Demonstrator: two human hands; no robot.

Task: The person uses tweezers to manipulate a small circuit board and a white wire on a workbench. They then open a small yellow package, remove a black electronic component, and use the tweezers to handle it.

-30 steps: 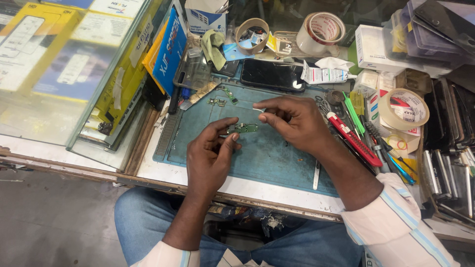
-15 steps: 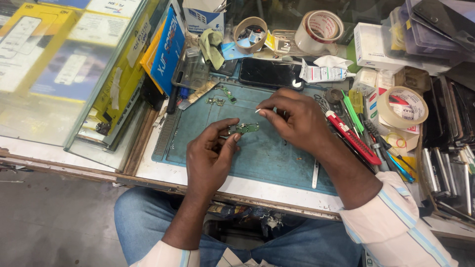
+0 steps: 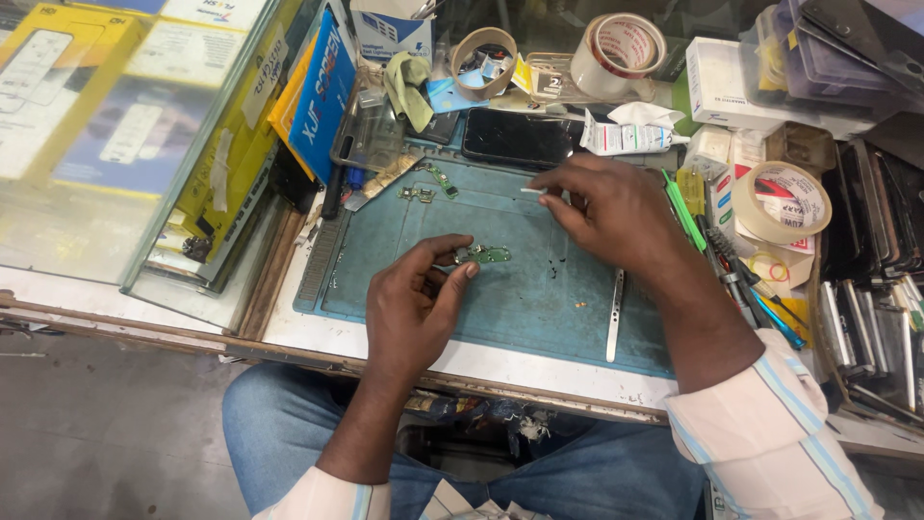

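On the blue mat (image 3: 539,299), left hand (image 3: 414,308) pins a green circuit board (image 3: 486,254)

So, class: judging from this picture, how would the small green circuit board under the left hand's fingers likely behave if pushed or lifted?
The small green circuit board looks thin and flat, so probably light and fairly stiff. Lying flat on the blue mat, it would likely slide, not roll. The left hand pins it with fingertips, suggesting it shifts easily.

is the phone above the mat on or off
Off, it seems: the phone lies flat beyond the mat, its screen all black.
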